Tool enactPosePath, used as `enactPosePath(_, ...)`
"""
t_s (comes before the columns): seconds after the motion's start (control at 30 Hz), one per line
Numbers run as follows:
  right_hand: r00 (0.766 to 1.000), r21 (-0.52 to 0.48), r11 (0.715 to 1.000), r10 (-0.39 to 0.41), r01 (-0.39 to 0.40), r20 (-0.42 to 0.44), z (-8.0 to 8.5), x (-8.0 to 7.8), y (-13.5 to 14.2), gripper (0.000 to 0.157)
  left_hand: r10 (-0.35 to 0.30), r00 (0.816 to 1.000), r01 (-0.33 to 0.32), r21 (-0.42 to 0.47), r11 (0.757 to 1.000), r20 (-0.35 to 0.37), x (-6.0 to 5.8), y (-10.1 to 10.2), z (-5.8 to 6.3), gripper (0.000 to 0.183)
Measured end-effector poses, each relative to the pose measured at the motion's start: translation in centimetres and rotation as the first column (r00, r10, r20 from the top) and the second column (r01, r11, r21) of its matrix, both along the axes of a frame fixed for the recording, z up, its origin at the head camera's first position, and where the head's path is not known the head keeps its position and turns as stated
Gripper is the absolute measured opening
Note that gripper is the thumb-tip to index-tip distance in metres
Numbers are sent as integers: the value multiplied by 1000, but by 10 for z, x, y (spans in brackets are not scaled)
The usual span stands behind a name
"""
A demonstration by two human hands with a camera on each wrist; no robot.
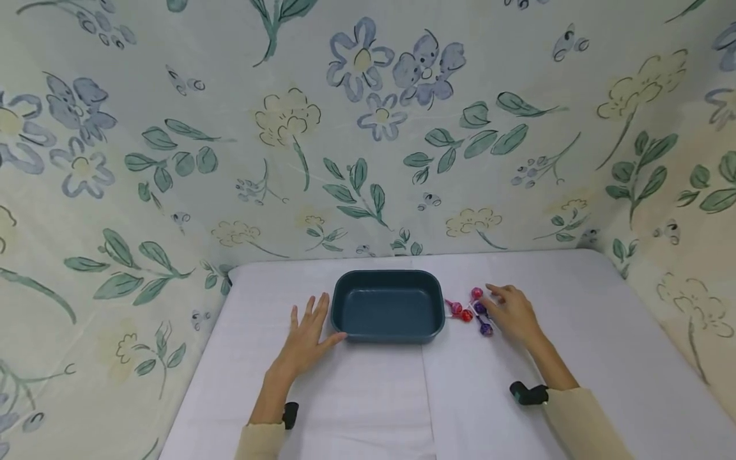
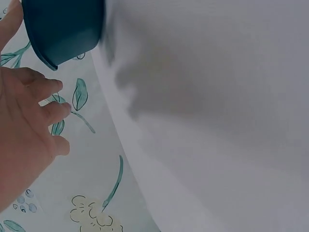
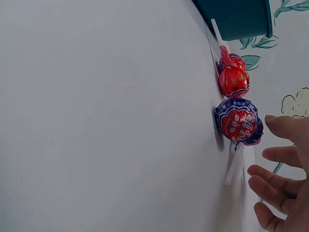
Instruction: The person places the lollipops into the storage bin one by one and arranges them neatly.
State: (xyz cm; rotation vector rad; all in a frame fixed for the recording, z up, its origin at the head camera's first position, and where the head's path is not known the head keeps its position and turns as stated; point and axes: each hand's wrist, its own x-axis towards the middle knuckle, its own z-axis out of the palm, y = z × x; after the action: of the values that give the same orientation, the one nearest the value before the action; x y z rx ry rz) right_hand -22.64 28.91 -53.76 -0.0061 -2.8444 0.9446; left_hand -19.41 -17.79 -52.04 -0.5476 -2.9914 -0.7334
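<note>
Purple lollipop (image 3: 237,121) near edge-cropped right hand (image 3: 292,191).

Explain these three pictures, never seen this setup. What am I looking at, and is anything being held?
There's no robot here: a person works with two bare hands. The wide picture comes from a camera worn on the head, looking forward and down. The other two come from cameras worn on the wrists, one for each hand.

On the white-covered table sits a dark teal bin, with a small group of wrapped lollipops, in pink, red and purple, to its right. Floral cloth hangs behind.

The left hand is spread beside the bin's left side. The right hand is at the lollipops, fingers loosely bent. Neither hand appears to grip anything.
</note>
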Motion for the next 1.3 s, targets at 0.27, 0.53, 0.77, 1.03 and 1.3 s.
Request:
enactPosePath(0.27, 999, 17, 999, -27, 27, -23, -5, -14, -8, 45, -25, 1000, 24, 40, 999, 9, -1, 5, 1, 92)
enactPosePath(0.53, 995, -5, 997, -79, 80, 66, -7, -23, -16, 39, -32, 999, 29, 73, 997, 36, 2, 6, -2, 95)
enactPosePath(0.77, 983, -18, 992, -122, 126, 134, 0, -29, -18, 39, -35, 999, 34, 56, 998, 17, 0, 8, -3, 94)
enactPosePath(1.03, 978, -14, 989, -146, 150, 147, 4, -27, -21, 39, -35, 998, 32, 73, 997, 43, -1, 10, -2, 94)
enactPosePath(1.3, 992, -18, 991, -129, 129, 5, 17, -28, -20, 39, -28, 999, 24, 88, 996, 41, -2, 9, -3, 94)
